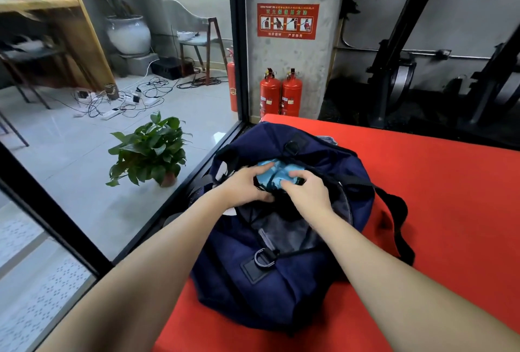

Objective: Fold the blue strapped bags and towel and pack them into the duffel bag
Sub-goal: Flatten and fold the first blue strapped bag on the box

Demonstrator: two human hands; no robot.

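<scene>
The red table surface (422,182) occupied the right and near part of the scene, with its left edge running along a black-framed glass partition (239,42). A navy duffel bag (281,281) lay on the left part of this surface, its long axis running from near to far and its top opening unzipped, showing a grey lining. A black shoulder strap (399,216) trailed from the right side of the bag across the red surface, and a metal D-ring (263,257) sat on the near end panel. A light blue fabric bundle (277,174) sat inside the opening toward the far end of the bag; whether it was one of the strapped bags or the towel could not be determined. The left hand (244,185) rested on the left side of the bundle, its fingers extended over the fabric and pressing on it. The right hand (305,188) met the bundle from the near right, its fingers curled against the fabric. Beyond the partition, a potted plant (152,151) stood on the tiled floor to the left, and two red fire extinguishers (281,94) stood against a concrete pillar at the far side.
</scene>
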